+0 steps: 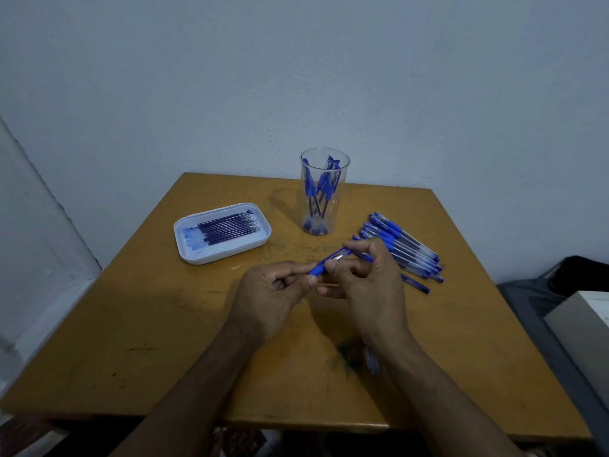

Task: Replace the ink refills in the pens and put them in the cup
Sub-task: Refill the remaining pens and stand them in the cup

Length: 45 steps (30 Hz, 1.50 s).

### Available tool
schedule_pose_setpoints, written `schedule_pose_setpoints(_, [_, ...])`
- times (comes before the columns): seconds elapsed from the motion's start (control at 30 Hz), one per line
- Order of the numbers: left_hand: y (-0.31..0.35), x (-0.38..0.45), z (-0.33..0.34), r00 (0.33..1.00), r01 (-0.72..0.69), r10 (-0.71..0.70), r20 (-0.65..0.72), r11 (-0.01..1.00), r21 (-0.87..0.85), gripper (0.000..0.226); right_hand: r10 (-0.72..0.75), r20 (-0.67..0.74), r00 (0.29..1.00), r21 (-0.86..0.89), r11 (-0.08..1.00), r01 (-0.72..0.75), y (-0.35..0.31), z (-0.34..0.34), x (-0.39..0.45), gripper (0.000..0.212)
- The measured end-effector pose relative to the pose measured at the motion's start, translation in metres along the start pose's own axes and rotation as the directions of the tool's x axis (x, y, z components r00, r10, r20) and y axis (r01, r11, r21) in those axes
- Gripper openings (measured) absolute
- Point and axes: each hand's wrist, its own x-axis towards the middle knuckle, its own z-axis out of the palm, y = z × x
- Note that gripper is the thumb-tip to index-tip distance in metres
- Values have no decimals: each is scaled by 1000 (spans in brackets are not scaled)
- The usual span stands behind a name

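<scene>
1. Pen [329,262]: blue, held above the middle of the worktop [164,324], between both hands; silver tip visible near the right fingers.
2. Left hand [270,291]: fingers curled, pinching the pen's blue grip end.
3. Right hand [365,278]: fingers curled round the pen's farther part.
4. Step in hand, as judged: separating or rejoining the pen's two parts; which one cannot be told.
5. Cup [324,192]: clear, upright, at the rear, holding several pens.
6. Tray [224,234]: white, left of the cup, carrying refills [227,225] in a row.
7. Pen pile [402,249]: right of the cup, lying flat.
8. Next move calls for: firm opposing twist, refill kept straight.
</scene>
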Motion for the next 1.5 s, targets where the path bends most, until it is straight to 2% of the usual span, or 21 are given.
schedule_pose_setpoints(0.13, [-6, -1, -6, 999, -51, 48, 22, 984, 170, 31, -39, -20, 999, -31, 999, 38, -5, -1, 2, 29])
schedule_pose_setpoints(0.23, [-8, 1, -14, 995, -101, 99, 24, 939, 329, 39, -147, -78, 986, -159, 978, 133, -13, -7, 8, 29])
schedule_pose_setpoints(0.3, [-8, 7, -20, 992, -124, 120, 39, 857, 500, 45, -240, -107, 965, -245, 947, 209, -24, -9, 16, 29])
schedule_pose_setpoints(0.37, [-9, 16, -21, 993, -120, 80, 90, 737, 666, 55, -320, -131, 938, -311, 912, 268, -41, -10, 26, 28])
schedule_pose_setpoints(0.47, [-9, 28, -16, 983, -160, 26, 180, 592, 789, 58, -380, -166, 910, -338, 889, 310, -76, -9, 46, 27])
schedule_pose_setpoints(0.57, [-14, 36, -13, 975, -180, -15, 223, 540, 822, 58, -421, -200, 885, -306, 885, 352, -107, -6, 67, 28])
schedule_pose_setpoints(0.73, [-19, 37, -12, 972, -156, -72, 224, 516, 842, 59, -496, -250, 831, -261, 861, 436, -137, 2, 100, 32])
schedule_pose_setpoints(0.87, [-22, 37, -13, 973, -151, -75, 220, 515, 844, 60, -574, -191, 797, -358, 796, 487, -133, 13, 123, 30])
schedule_pose_setpoints(0.97, [-25, 37, -13, 974, -146, -78, 214, 507, 849, 61, -578, -61, 814, -449, 744, 495, -117, 21, 136, 28])
schedule_pose_setpoints(1.13, [-25, 39, -13, 973, -150, -78, 218, 505, 850, 62, -504, 111, 857, -721, 552, 418, -87, 26, 152, 27])
schedule_pose_setpoints(1.27, [-25, 38, -13, 974, -153, -69, 216, 507, 849, 62, -420, 120, 899, -807, 486, 335, -71, 27, 160, 7])
schedule_pose_setpoints(1.37, [-23, 37, -13, 975, -149, -66, 214, 519, 842, 61, -370, 113, 922, -832, 471, 291, -64, 26, 165, 15])
schedule_pose_setpoints(1.5, [-22, 37, -13, 974, -158, -60, 218, 508, 847, 61, -310, 67, 948, -812, 536, 233, -56, 25, 169, 21])
